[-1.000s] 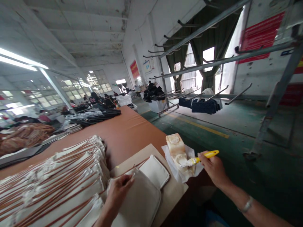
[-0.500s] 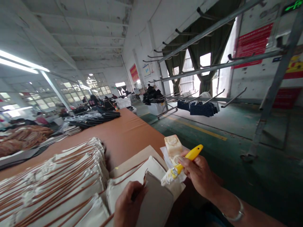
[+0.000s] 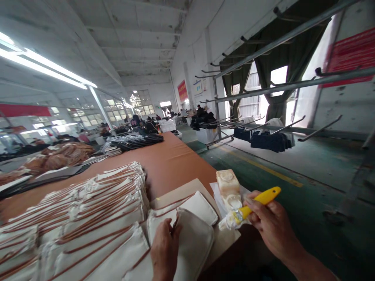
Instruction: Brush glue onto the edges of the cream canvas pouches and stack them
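My right hand (image 3: 268, 216) grips a yellow-handled paintbrush (image 3: 263, 198); its bristles are coated in whitish paste and sit beside a crusted pale container (image 3: 227, 183) at the table's edge. Pinched at a brown-trimmed edge by my left hand (image 3: 165, 246) is a cream fabric piece with brown piping (image 3: 193, 242), partly raised. Under it, another cream piece (image 3: 200, 207) lies on a sheet of tan cardboard (image 3: 172, 194). To the left, many similar cream pieces with brown piping (image 3: 99, 218) lie overlapped in rows.
The brown-covered table (image 3: 175, 156) stretches ahead, with black pieces (image 3: 137, 142) stacked farther along and brown material (image 3: 67, 154) at left. A metal rack (image 3: 263, 88) with prongs holds dark blue pieces (image 3: 269, 140) on the right. People work in the background.
The view has turned to the left, so the scene sits farther right. The brush has drawn back from the held cream piece towards the container. The piece lies flatter in my left hand.
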Tool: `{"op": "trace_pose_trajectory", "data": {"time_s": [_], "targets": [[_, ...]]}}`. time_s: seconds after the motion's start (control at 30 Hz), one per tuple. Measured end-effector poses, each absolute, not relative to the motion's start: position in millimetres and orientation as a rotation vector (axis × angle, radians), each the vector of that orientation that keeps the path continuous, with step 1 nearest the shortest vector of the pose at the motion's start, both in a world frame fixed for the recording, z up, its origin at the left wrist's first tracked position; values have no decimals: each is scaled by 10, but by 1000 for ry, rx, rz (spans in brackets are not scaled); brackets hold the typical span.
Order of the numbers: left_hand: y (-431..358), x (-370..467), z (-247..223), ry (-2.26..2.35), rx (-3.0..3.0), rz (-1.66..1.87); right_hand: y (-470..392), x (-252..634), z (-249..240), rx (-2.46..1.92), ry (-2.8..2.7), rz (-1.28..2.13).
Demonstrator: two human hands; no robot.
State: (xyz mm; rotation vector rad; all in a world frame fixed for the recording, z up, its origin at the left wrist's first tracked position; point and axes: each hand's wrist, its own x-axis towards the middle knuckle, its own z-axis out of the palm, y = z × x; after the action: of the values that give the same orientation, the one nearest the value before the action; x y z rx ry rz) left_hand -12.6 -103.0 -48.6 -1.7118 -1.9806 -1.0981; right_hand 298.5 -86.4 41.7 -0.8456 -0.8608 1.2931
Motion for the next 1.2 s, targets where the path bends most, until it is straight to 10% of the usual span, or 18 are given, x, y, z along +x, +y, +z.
{"op": "trace_pose_trajectory", "data": {"time_s": [1.2], "targets": [[-734, -58, -242, -2515, -2310, -1094, -710, 2812, 517, -798, -842, 1238]]}}
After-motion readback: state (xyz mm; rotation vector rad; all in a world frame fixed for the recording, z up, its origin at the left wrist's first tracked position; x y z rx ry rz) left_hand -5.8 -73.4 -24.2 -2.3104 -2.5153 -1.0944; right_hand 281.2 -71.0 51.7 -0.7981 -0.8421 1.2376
